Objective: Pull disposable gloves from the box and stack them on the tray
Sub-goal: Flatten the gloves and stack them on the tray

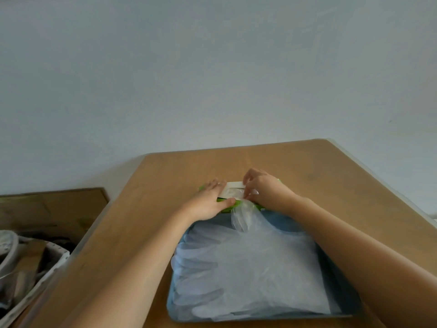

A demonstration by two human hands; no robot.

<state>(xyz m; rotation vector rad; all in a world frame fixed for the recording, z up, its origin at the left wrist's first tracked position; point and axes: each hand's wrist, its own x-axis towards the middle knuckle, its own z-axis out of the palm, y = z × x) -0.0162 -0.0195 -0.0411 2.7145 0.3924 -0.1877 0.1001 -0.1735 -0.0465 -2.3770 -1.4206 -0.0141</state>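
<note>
The wooden table (307,166) takes up most of what's in front of the person, and on its near half sits a blue tray (279,220), its floor nearly covered by a stack of gloves (248,268): clear, filmy plastic, lying flat with their fingers pointing left. Just beyond the tray's far edge, touching or almost touching it, lies the green box (227,209) with its white opening facing up.

The left hand (208,202) lies flat on the box's left end, fingers straight and the thumb along the near side, pressing it down. The right hand (264,188) is at the opening with its fingertips drawn together, pinching the top of one glove (241,216), which hangs crumpled from the slot and trails onto the far end of the stack.

That glove looks to weigh almost nothing. It's limp and slippery, and I'd guess it clings to its neighbours, so a firm pinch near the cuff seems the best hold, with the box held down so it doesn't lift. Once free it will likely need smoothing, since film this thin bunches and drifts
</note>
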